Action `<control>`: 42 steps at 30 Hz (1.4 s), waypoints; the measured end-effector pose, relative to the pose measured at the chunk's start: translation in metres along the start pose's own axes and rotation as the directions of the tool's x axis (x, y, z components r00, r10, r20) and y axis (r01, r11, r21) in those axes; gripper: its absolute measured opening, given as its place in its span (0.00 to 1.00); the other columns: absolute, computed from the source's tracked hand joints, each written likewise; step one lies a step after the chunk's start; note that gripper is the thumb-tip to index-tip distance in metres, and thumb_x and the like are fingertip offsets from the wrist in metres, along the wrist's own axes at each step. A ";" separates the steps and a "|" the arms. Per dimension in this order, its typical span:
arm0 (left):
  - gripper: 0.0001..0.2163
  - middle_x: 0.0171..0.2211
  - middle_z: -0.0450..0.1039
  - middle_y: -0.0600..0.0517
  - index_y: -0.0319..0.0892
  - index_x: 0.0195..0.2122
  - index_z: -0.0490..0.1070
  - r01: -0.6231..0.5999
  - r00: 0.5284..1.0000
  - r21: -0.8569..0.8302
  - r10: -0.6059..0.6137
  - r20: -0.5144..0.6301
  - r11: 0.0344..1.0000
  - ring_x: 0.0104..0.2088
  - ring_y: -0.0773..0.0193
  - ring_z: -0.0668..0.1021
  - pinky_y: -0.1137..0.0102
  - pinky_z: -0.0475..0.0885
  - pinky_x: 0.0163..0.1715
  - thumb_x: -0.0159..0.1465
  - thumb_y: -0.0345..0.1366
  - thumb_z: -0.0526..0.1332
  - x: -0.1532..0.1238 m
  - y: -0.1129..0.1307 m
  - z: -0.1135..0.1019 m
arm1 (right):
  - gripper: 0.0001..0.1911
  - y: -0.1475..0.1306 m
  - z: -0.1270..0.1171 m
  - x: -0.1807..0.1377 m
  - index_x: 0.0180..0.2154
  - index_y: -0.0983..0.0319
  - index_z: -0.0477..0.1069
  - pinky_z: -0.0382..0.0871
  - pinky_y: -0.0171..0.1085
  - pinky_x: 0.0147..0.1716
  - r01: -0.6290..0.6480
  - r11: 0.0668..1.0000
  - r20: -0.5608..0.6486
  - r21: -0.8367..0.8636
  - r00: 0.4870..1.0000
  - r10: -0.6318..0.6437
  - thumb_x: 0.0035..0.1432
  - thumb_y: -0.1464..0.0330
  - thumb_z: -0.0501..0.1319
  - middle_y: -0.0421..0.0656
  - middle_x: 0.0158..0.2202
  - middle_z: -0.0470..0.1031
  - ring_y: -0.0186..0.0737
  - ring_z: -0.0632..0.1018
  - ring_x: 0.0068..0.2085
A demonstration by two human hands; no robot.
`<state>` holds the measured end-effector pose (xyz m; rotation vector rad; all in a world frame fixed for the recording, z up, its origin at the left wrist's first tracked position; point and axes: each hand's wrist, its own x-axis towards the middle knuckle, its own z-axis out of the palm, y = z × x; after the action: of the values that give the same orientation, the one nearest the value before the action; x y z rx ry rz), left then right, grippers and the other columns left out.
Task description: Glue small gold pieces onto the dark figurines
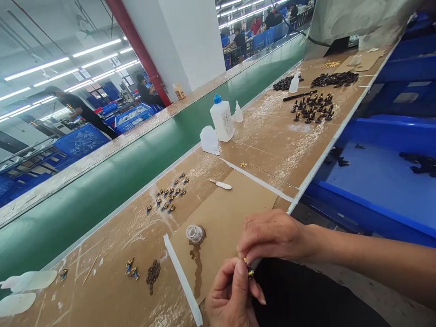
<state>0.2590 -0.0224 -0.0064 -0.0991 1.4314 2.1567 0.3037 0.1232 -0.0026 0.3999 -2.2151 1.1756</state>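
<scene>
My left hand (230,295) pinches a small dark figure with a yellow part (251,273) between thumb and fingers, just past the cardboard's near edge. Fingers closed together, my right hand (272,236) meets it from above at a tiny yellow piece (245,260); my fingers hide most of both. On the cardboard sheet (221,218) stand a small clear cup (195,234) with a wet brown streak beside it and a white-handled knife (221,184). Small blue and gold figures (170,192) stand in a group on the far side.
Dark ring-like pieces (153,274) and a thin stick (90,270) lie at left, near squeeze bottles (34,280). A white bottle (222,119) stands mid-table; dark figures (315,108) stand farther off. A green conveyor (136,168) runs behind; a blue bin (381,181) is at right.
</scene>
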 end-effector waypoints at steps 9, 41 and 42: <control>0.14 0.11 0.62 0.58 0.40 0.20 0.76 0.051 0.998 -0.045 -0.052 -0.030 0.998 0.12 0.78 0.64 0.83 0.61 0.11 0.36 0.40 0.75 0.002 -0.001 0.000 | 0.08 -0.005 -0.002 0.008 0.32 0.67 0.77 0.70 0.28 0.34 -0.268 0.934 0.110 0.235 0.962 0.249 0.58 0.69 0.61 0.45 0.30 0.76 0.31 0.76 0.33; 0.08 0.23 0.73 0.56 0.44 0.23 0.77 -0.282 0.960 0.027 0.282 0.005 0.959 0.12 0.77 0.66 0.80 0.63 0.11 0.45 0.40 0.72 -0.006 -0.007 0.006 | 0.04 -0.002 0.013 -0.009 0.31 0.65 0.78 0.70 0.29 0.31 -0.367 0.712 0.024 0.599 0.896 0.443 0.50 0.71 0.67 0.43 0.29 0.74 0.30 0.75 0.31; 0.07 0.23 0.73 0.56 0.44 0.24 0.77 -0.312 0.950 0.041 0.312 0.019 0.949 0.12 0.77 0.66 0.80 0.63 0.12 0.47 0.39 0.71 -0.007 -0.008 0.005 | 0.04 -0.003 0.013 -0.009 0.30 0.66 0.78 0.70 0.29 0.31 -0.355 0.719 0.014 0.598 0.901 0.433 0.50 0.71 0.67 0.43 0.29 0.74 0.30 0.74 0.30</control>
<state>0.2696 -0.0185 -0.0090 0.1687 1.5729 2.3687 0.3073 0.1105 -0.0119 0.0704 -1.8220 2.0804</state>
